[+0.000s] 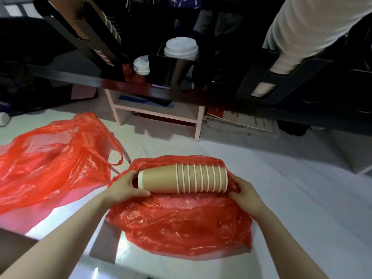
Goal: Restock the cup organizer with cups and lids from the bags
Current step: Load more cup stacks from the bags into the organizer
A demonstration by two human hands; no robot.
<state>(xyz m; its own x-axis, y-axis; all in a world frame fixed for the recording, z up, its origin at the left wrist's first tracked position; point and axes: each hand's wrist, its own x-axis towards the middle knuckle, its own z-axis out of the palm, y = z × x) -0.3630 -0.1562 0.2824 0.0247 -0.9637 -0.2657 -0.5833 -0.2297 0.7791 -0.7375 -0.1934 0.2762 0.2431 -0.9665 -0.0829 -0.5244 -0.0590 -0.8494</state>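
Note:
A stack of brown paper cups [182,179] lies on its side over a red plastic bag [181,224] in the middle of the white surface. My left hand [125,187] grips the stack's closed base end, thumb underneath. My right hand [244,190] is at the open rim end and pinches the bag's crumpled plastic there. The black cup organizer [259,81] stands beyond, with a tall white stack of cups [314,27] in its right slot and brown cups [104,33] in its left slot. White lids [181,48] sit in the middle holders.
A second red bag [54,156] lies crumpled at the left. A small pale shelf unit [157,113] stands under the dark counter edge [128,85]. Flattened cardboard [241,119] lies to its right on the floor. White surface extends to the right of the bags.

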